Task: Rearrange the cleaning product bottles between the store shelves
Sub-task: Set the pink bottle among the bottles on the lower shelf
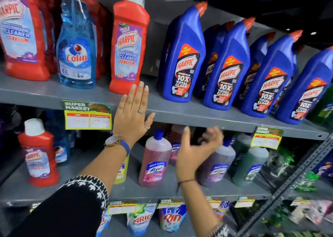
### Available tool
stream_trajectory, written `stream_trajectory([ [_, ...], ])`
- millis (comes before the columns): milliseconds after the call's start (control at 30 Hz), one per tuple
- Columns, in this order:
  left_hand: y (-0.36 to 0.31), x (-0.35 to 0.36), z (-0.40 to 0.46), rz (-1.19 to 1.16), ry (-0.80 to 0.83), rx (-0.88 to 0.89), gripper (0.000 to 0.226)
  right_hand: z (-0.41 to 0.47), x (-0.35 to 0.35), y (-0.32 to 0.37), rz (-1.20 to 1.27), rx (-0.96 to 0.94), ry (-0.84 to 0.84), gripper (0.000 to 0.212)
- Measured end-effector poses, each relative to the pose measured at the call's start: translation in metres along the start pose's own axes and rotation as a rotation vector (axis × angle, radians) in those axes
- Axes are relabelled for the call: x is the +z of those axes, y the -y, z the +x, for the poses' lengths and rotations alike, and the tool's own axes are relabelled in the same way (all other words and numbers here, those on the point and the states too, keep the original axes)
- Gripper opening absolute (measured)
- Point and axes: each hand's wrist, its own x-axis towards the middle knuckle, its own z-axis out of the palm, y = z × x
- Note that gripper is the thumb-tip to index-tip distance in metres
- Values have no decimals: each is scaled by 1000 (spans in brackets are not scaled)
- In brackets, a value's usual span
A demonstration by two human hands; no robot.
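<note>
On the upper grey shelf (180, 110) stand a red Harpic bathroom cleaner bottle (128, 43), a blue Colin bottle (76, 45) and several blue Harpic toilet cleaner bottles (182, 56). My left hand (133, 114) is flat and open, fingers up, just below and in front of the red bottle, holding nothing. My right hand (196, 152) is blurred, open and empty, in front of the lower shelf between a pink Lizol bottle (155, 159) and a purple Lizol bottle (216, 164).
Another red Harpic bottle (38, 153) stands at the lower left, and a green bottle (250, 162) at the lower right. Price tags (88, 116) hang on the shelf edges. Detergent pouches (172, 217) fill the bottom shelf. A metal upright (295, 173) slants at right.
</note>
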Motion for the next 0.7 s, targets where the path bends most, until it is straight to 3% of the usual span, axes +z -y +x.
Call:
stream_trajectory([
  [67, 0, 0, 0, 10, -3, -1, 72, -37, 2, -25, -99, 132, 125, 77],
  [200, 0, -2, 1, 16, -15, 3, 63, -70, 21, -64, -353, 388, 473, 120],
  [300, 0, -2, 1, 22, 9, 1, 60, -84, 31, -86, -452, 515, 619, 132],
  [700, 0, -2, 2, 44, 12, 0, 61, -60, 16, -114, -414, 420, 453, 116],
])
